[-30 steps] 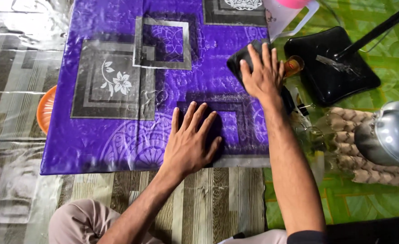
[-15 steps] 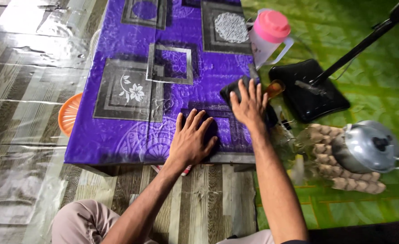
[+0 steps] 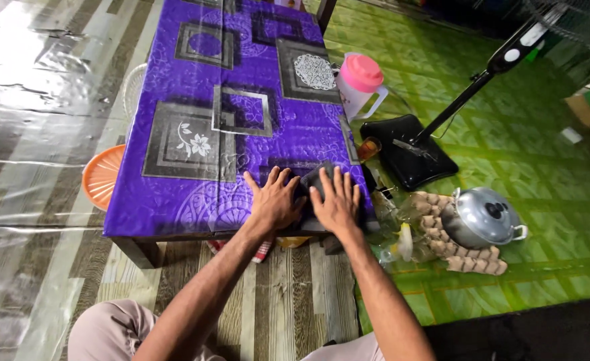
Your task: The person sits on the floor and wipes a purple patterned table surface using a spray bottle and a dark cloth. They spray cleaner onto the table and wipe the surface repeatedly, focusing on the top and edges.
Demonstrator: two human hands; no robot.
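A low table with a purple patterned cover [image 3: 174,93] stands in front of me. My right hand [image 3: 337,202] presses flat on a black cloth [image 3: 310,179] near the table's near right corner, fingers spread. My left hand [image 3: 273,198] lies flat on the cover just to the left, its fingers touching the cloth's edge. Most of the cloth is hidden under my right hand.
A clear jug with a pink lid [image 3: 358,85] stands at the table's right edge. On the green floor sit a black fan base [image 3: 409,150], a small glass of amber liquid [image 3: 368,148], a metal pot [image 3: 483,216] on egg trays and an orange plastic basket [image 3: 101,175] at left.
My right hand has dragged the black cloth from the right edge toward me, beside my left hand. The view has pulled back, showing more of the table and floor.
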